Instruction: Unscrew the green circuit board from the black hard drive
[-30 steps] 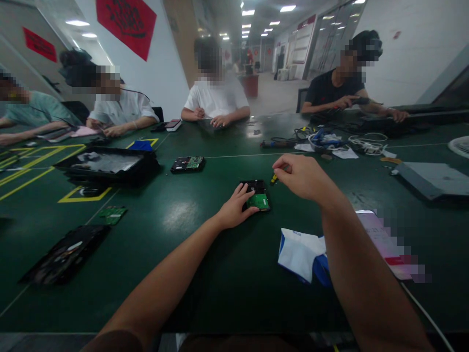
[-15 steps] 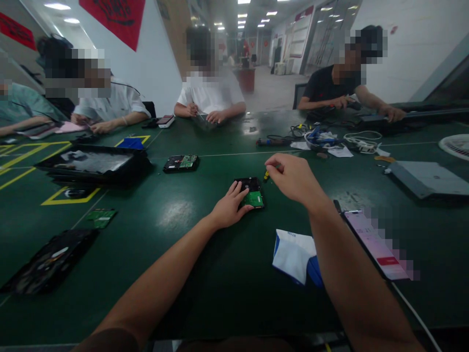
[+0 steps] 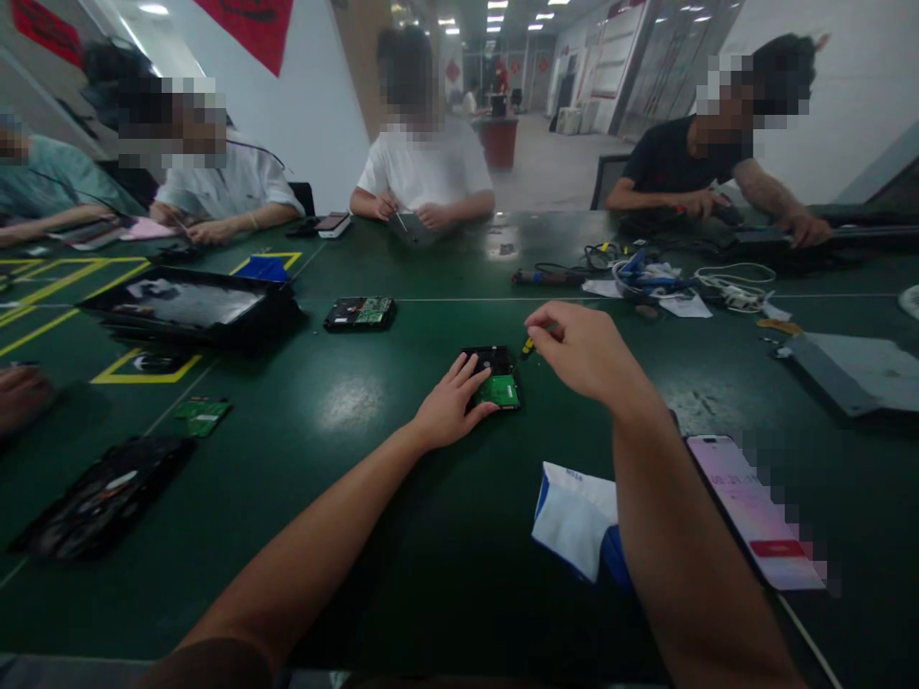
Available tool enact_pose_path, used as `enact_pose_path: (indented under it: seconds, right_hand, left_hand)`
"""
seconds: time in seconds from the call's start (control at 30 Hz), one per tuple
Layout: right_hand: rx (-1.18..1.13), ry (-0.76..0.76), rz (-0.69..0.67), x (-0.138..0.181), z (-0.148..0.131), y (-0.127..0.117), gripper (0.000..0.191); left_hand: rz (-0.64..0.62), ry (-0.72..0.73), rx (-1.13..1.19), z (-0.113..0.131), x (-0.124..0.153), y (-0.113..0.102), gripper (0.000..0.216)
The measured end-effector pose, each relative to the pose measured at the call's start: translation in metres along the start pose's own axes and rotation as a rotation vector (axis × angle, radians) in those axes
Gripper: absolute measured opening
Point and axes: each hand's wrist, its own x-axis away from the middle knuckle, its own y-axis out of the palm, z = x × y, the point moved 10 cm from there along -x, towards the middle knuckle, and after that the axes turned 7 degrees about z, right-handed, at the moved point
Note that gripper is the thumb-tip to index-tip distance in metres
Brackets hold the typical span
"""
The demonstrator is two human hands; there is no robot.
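A black hard drive (image 3: 495,368) with a green circuit board on top lies on the dark green table (image 3: 373,536) in front of me. My left hand (image 3: 451,410) rests on its near left corner, fingers spread over the board. My right hand (image 3: 585,351) hovers just right of the drive, fingers pinched round a small yellow-handled screwdriver (image 3: 528,346) whose tip points at the drive.
A second drive (image 3: 359,313) lies farther left, beside a black tray (image 3: 190,308). A loose green board (image 3: 203,415) and a dark casing (image 3: 100,496) sit near left. A white-blue cloth (image 3: 574,517) and a phone (image 3: 753,512) lie at right. Several other people work along the far side.
Only the camera has shifted slightly. Both hands keep their places on the drive and the screwdriver. Someone's hand has come into view at the left edge.
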Motion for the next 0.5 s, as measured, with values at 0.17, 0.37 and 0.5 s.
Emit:
enact_pose_path:
  seconds: [0.17, 0.37, 0.5]
  right_hand:
    - [-0.042, 0.011, -0.020, -0.005, 0.002, 0.006, 0.017]
    - [-0.054, 0.053, -0.015, -0.010, 0.015, 0.008, 0.018]
    - [-0.076, 0.084, 0.001, -0.012, 0.022, 0.006, 0.018]
  left_hand:
    - [0.005, -0.020, -0.025, -0.001, -0.001, 0.000, 0.077]
    - [-0.022, -0.066, -0.021, -0.005, -0.003, 0.000, 0.077]
    - [-0.035, -0.082, -0.015, -0.006, -0.004, 0.000, 0.075]
